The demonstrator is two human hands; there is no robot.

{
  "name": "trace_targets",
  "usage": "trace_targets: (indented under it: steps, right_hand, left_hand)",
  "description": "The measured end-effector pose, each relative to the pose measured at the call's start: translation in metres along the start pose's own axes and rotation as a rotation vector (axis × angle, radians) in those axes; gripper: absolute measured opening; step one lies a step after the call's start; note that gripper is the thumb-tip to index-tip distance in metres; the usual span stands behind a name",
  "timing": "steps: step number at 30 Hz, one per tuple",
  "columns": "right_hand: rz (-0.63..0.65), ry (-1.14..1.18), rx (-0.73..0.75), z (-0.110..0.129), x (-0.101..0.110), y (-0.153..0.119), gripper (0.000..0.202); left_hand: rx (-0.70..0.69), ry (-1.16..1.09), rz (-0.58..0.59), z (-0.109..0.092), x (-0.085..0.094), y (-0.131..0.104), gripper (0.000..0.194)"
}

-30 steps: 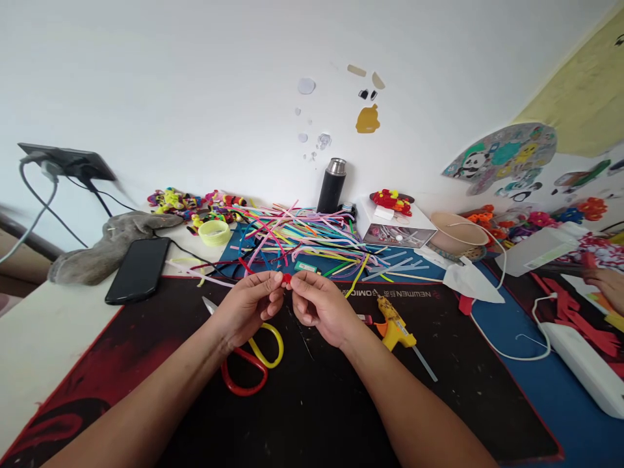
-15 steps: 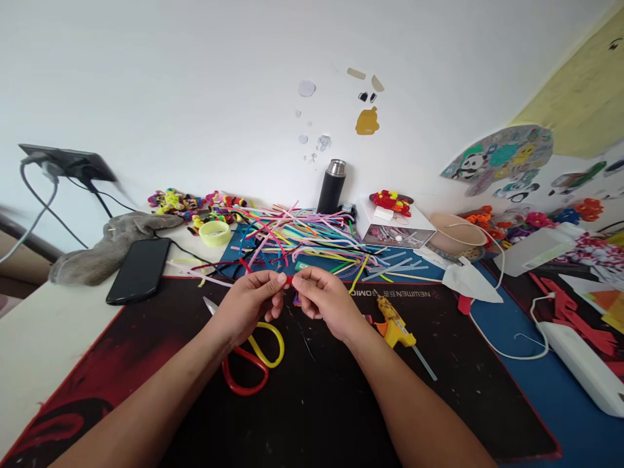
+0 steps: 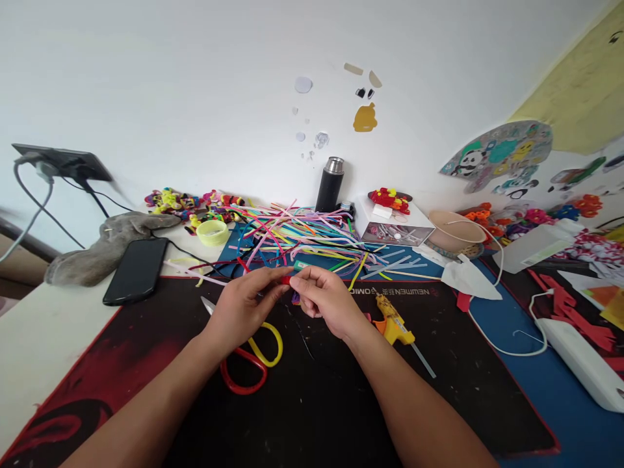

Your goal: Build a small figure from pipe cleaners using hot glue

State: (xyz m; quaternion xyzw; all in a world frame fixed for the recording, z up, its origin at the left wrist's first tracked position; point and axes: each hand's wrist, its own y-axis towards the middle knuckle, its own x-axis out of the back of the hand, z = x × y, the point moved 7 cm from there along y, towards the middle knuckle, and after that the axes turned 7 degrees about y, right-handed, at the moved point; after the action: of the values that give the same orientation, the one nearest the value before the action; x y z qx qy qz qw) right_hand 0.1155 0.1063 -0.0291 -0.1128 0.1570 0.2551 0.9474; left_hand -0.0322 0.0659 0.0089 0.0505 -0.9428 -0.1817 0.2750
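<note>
Between my fingertips, above the black desk mat [image 3: 336, 403], is a small red fuzzy piece [image 3: 286, 280], perhaps pipe cleaner; most of it is hidden. My left hand [image 3: 242, 303] pinches it from the left with thumb and forefinger. From the right, my right hand [image 3: 325, 300] grips it, thumb on top and other fingers curled. Scissors [image 3: 279, 346] with one red and one yellow handle lie under my left wrist. A yellow glue gun [image 3: 394, 322] with a clear stick rests right of my right hand. A small purple piece [image 3: 295, 298] shows just below the fingertips.
Many coloured pipe cleaners [image 3: 297, 234] are heaped behind my hands, before a black thermos [image 3: 330, 185]. A phone [image 3: 136, 270] and yellow tape roll [image 3: 212, 233] lie left. Rightward are a white box [image 3: 394, 224], a bowl [image 3: 455, 231] and a white power strip [image 3: 582, 364].
My left fingers have shifted their pinch, the hand turning more back-up with the forefinger reaching further over. My right hand stays nearly still. The whole view has shifted slightly.
</note>
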Motion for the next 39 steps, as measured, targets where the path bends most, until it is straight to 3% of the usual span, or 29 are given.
trace_targets:
  steps: [4, 12, 22, 29, 39]
  right_hand:
    - [0.011, -0.005, -0.003, 0.0, -0.002, 0.0, 0.044]
    - [0.035, 0.011, -0.007, 0.001, -0.003, -0.001, 0.042]
    - [0.035, 0.004, -0.002, 0.0, -0.003, 0.0, 0.04]
    - [0.029, -0.006, -0.009, -0.001, -0.002, 0.001, 0.039]
    - [-0.014, 0.018, -0.017, 0.002, -0.001, 0.0, 0.04]
  left_hand:
    - [-0.077, 0.063, 0.019, -0.006, 0.0, 0.0, 0.023]
    - [0.021, 0.016, -0.046, -0.005, 0.006, -0.001, 0.016]
    - [-0.056, 0.102, -0.067, -0.01, 0.005, -0.003, 0.019]
    - [0.046, -0.021, -0.03, -0.006, -0.002, -0.002, 0.016]
    - [0.129, -0.163, 0.069, 0.005, -0.012, -0.002, 0.029]
